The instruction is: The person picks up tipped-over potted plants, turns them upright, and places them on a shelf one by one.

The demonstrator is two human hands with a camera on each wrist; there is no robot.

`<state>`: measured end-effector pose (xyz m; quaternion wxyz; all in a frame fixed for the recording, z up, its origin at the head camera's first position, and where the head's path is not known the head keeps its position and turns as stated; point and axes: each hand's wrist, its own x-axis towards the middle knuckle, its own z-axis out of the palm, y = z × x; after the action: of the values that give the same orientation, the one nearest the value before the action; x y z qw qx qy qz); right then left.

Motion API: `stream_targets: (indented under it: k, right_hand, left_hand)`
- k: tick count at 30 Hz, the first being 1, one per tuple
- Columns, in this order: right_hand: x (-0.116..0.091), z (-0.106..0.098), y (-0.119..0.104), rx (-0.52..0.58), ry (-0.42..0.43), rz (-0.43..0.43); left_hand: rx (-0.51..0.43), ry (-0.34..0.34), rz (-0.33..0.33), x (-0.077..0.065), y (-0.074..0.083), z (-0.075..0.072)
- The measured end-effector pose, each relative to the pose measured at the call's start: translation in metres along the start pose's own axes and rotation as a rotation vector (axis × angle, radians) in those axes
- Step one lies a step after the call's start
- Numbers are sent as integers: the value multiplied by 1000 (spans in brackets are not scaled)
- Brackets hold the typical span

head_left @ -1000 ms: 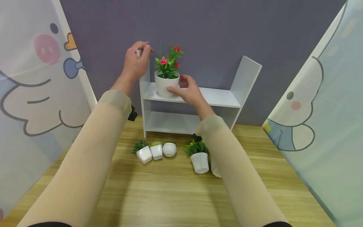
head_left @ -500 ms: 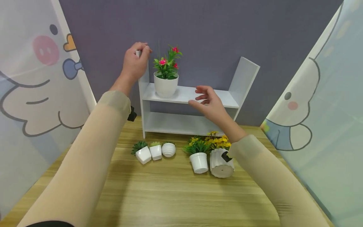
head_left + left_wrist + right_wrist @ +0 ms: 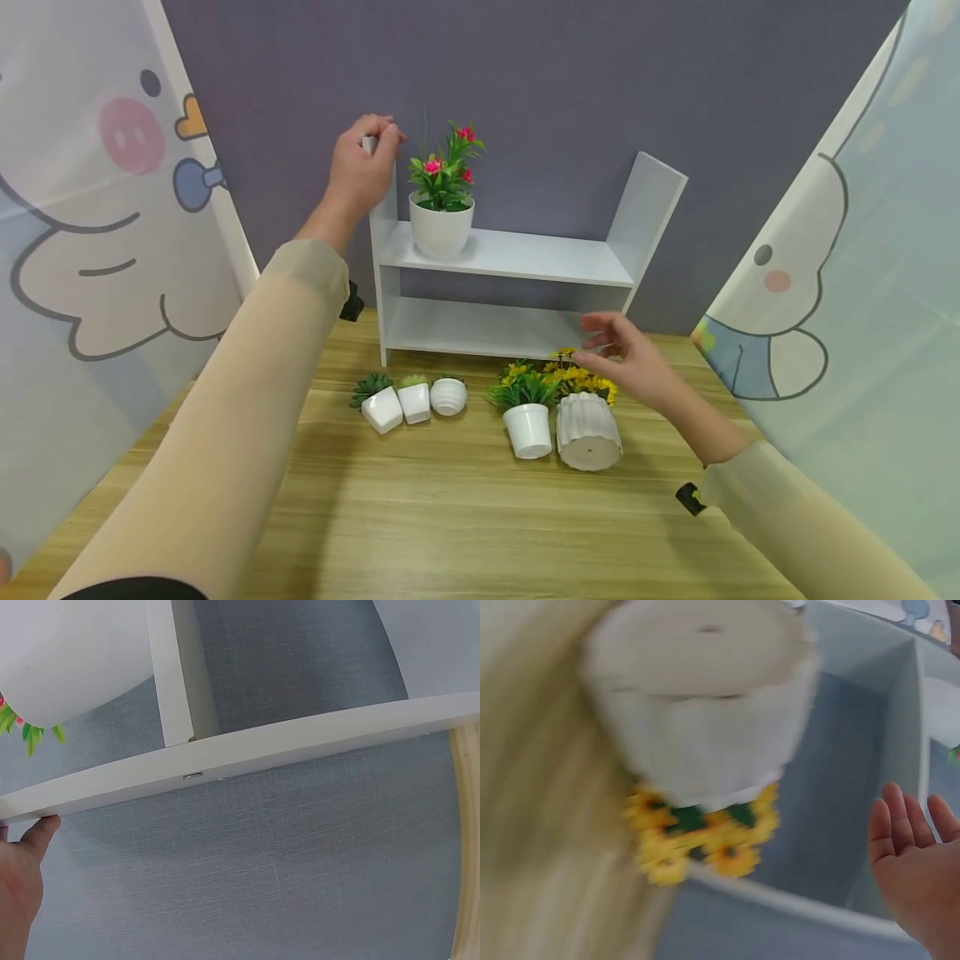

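My left hand (image 3: 362,171) grips the top of the left side panel (image 3: 247,748) of a white shelf (image 3: 517,254); in the left wrist view the thumb lies against the panel's edge. A white pot with pink-red flowers (image 3: 442,225) stands upright on the upper board, beside that panel. My right hand (image 3: 633,362), fingers loosely bent and holding nothing, hovers just right of and above the yellow flowers of a ribbed off-white pot (image 3: 588,433). This pot lies on its side, its base toward me. In the right wrist view its yellow flowers (image 3: 705,836) are blurred.
A smooth white pot with yellow flowers (image 3: 528,432) lies left of the ribbed one. Further left lie two square succulent pots (image 3: 382,410) and a round ribbed white pot (image 3: 448,397) on the wooden table (image 3: 420,525). A grey wall (image 3: 540,92) stands behind the shelf.
My right hand has let go of the pink-flowered pot, leaving it on the upper board, and has moved right and down to the yellow flowers. My left hand stays on the panel.
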<state>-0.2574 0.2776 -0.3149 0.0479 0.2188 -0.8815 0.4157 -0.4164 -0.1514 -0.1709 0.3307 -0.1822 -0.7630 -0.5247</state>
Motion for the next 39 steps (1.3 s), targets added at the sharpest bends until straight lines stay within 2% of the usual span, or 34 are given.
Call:
stream_targets:
  k: [8, 18, 25, 29, 39]
  right_hand:
    - [-46, -2, 41, -10, -6, 27]
    - [-83, 2, 69, 21, -44, 105]
    - [-94, 9, 78, 39, -82, 43]
    - [-96, 13, 81, 47, -76, 5]
    - [-99, 18, 80, 40, -41, 41]
  left_hand:
    - [16, -5, -2, 0, 1, -1]
    - [15, -7, -2, 1, 2, -1]
    - [15, -11, -10, -1, 1, -1]
    - [23, -12, -14, -2, 1, -1]
    - [35, -14, -15, -3, 3, -1]
